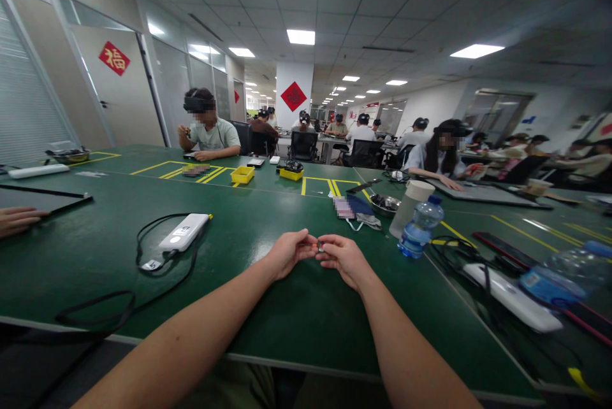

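Observation:
Both my hands meet over the middle of the green table, fingertips nearly touching. Between them is a tiny light-coloured piece, too small to name. My right hand pinches it between thumb and fingers. My left hand comes in from the other side with its fingers pressed together at the same spot. Whether the left fingertips also grip the piece is hidden. To the left of my hands lies a white power bank with a black cable.
A water bottle and a pale tumbler stand to the right. Beyond are a metal bowl and yellow trays, one being this yellow tray. Another white device and a tilted bottle lie far right. Co-workers sit around the tables.

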The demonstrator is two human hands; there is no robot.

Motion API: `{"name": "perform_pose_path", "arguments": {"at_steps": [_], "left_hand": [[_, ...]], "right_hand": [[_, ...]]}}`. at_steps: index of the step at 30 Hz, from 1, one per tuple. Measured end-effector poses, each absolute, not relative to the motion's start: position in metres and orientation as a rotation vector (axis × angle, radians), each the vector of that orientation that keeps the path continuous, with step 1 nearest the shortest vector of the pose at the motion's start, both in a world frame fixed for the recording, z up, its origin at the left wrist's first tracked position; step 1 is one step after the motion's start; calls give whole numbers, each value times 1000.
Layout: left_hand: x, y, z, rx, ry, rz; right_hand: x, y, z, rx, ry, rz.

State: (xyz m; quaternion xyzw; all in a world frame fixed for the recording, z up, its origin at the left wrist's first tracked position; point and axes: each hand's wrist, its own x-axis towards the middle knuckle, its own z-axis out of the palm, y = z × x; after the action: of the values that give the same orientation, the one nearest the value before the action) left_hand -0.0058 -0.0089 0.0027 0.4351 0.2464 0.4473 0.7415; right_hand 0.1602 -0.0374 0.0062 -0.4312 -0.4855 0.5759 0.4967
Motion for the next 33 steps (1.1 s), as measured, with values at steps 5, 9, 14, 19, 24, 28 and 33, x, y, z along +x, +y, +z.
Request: {"name": "perform_pose_path", "arguments": {"at_steps": [5,9,14,19,24,28,33], "left_hand": [[-6,-5,-1,919,530,960],[-7,-5,-2,908,525,951],[-7,-4,-3,903,520,943],[-7,-3,-4,902,525,939],[-7,-4,-2,930,558,934],[-6,-7,-4,1034,632,898],[-5,-8,-10,1151,692,909]], "right_hand": [[161,-35,4,-1003,-1143,1452],[162,-33,1,-987,-1128,1468],[162,-33,2,-991,-1136,1468],[161,-35,4,-993,-1148,1476],[163,-35,1,-994,-1178,1473],[163,-33,-4,-1057,-1221,1474],[161,-34,-4,-1108,-1261,1475]]}}
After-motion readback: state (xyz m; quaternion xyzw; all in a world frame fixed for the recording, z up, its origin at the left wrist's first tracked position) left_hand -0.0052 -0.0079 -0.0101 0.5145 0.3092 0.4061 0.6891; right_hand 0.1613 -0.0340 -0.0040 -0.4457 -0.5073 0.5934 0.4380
